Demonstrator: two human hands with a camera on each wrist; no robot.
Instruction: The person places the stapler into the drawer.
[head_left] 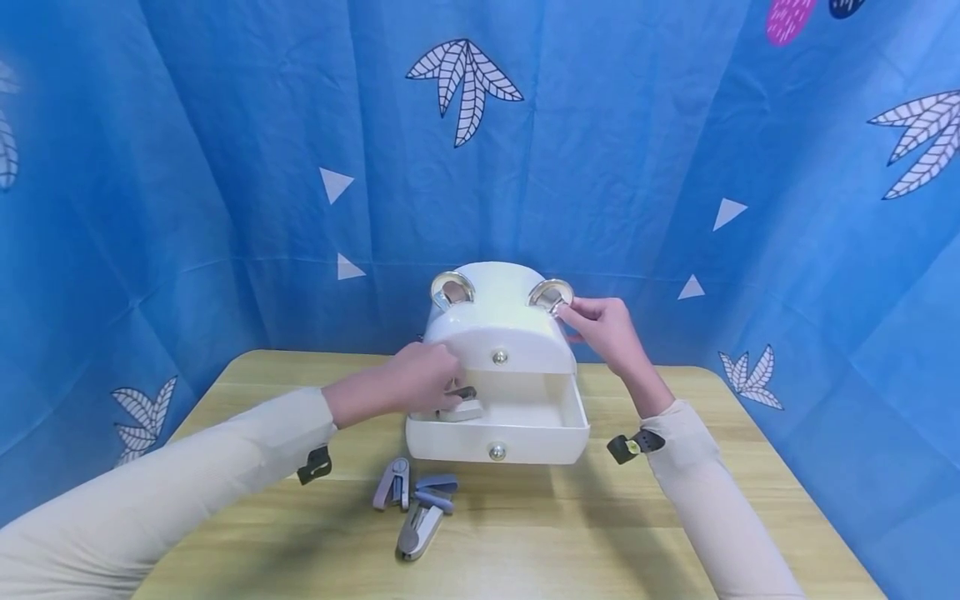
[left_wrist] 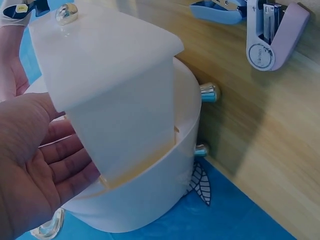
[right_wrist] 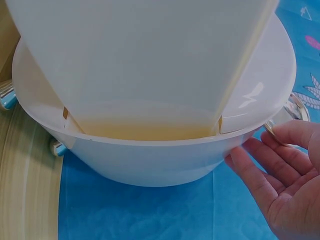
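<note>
A white bear-eared drawer box (head_left: 495, 321) stands on the table, its lower drawer (head_left: 498, 443) pulled out. My left hand (head_left: 420, 379) reaches over the drawer's left wall, thumb and finger at a small white stapler (head_left: 463, 411) with a dark top, inside the drawer. In the left wrist view the other fingers (left_wrist: 65, 160) lie outside that wall, and the wall hides the fingertips inside. At the box's right ear (head_left: 553, 293), a shiny metal-rimmed ring, my right hand (head_left: 603, 329) pinches the rim between thumb and fingers. The right wrist view shows the thumb on this ring (right_wrist: 295, 110).
In front of the drawer, toward the left, lie three staplers: a pinkish one (head_left: 392, 485), a blue one (head_left: 437, 492) and a grey-white one (head_left: 420, 531). A blue patterned curtain (head_left: 480, 192) hangs behind the wooden table (head_left: 570, 542). The upper drawer's knob (head_left: 500, 357) faces forward.
</note>
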